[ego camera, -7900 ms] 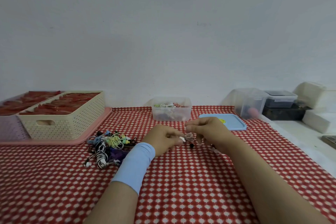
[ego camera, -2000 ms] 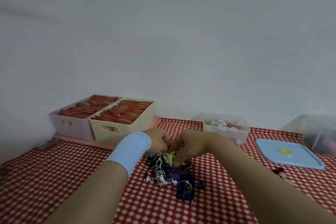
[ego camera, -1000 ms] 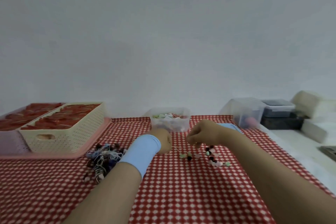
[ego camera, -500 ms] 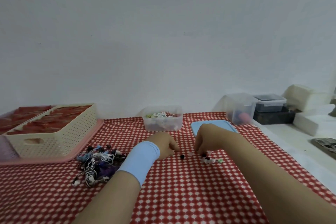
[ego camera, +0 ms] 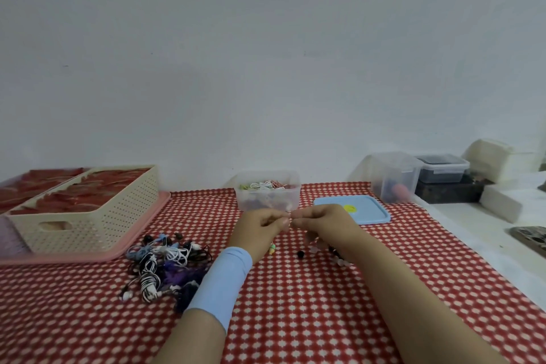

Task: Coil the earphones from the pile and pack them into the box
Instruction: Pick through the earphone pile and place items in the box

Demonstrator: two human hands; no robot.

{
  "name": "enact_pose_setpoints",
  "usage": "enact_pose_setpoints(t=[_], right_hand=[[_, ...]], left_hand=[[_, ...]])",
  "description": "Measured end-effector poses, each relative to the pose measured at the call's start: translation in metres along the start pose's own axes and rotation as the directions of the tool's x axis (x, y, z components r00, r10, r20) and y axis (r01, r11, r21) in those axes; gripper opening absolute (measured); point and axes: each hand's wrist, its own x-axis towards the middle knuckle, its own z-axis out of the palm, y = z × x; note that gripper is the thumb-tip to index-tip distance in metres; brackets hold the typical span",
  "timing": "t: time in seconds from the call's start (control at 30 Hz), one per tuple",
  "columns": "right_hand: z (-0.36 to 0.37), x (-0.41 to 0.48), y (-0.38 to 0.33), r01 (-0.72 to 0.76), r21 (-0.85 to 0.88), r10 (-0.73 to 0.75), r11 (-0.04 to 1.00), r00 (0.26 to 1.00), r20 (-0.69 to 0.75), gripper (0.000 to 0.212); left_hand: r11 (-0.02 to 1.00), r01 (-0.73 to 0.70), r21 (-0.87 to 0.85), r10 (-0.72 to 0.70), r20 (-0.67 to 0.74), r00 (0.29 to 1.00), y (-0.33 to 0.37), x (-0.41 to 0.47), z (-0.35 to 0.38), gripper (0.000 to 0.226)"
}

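Note:
A tangled pile of earphones [ego camera: 165, 263], in black, white, blue and purple, lies on the red checked cloth left of my arms. Behind my hands stands a clear plastic box [ego camera: 268, 192] holding coiled earphones, and its blue lid [ego camera: 362, 210] lies to its right. My left hand [ego camera: 260, 229] and my right hand [ego camera: 320, 224] meet fingertip to fingertip above the cloth, pinching a thin earphone cord between them. A green earbud [ego camera: 271, 248] hangs below my left hand. A black earbud [ego camera: 300, 254] and pale earbuds [ego camera: 342, 261] rest on the cloth under my right wrist.
A cream perforated basket [ego camera: 88, 216] of red packets sits on a pink tray [ego camera: 124, 251] at the left. Clear and dark lidded containers [ego camera: 396, 177] and white blocks [ego camera: 502, 204] stand at the right, past the cloth's edge. A bare wall rises behind.
Both hands went to the pile, drew out an earphone and carried it to the middle. They have since risen off the cloth and come together, pinching the cord.

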Motion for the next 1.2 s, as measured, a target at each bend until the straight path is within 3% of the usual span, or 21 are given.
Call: enact_pose_setpoints(t=[0.1,0.37,0.53,0.97,1.2], right_hand=[[0.002,-0.003,0.004,-0.058,0.170,0.058,0.984,0.998,0.004,0.011],[0.002,-0.002,-0.001,-0.086,0.348,0.053,0.933,0.993,0.103,0.011],[0.001,-0.007,-0.005,-0.077,0.336,0.010,0.939,0.981,0.196,0.016],[-0.002,-0.008,-0.005,-0.035,0.285,-0.018,0.958,0.983,0.183,0.013],[-0.004,-0.007,-0.001,-0.041,0.270,-0.017,0.962,0.978,0.210,0.040]], left_hand=[[0.999,0.001,-0.052,-0.001,-0.005,1.000,-0.002,-0.001,0.000,0.021],[0.982,-0.010,-0.191,-0.001,-0.060,0.998,-0.009,-0.004,0.001,0.017],[0.964,-0.002,-0.264,-0.024,-0.093,0.995,-0.008,-0.008,0.002,0.013],[0.943,0.014,-0.333,-0.028,-0.038,0.999,-0.004,-0.011,-0.001,0.015],[0.940,0.008,-0.340,-0.018,-0.025,1.000,-0.002,-0.012,0.000,0.015]])
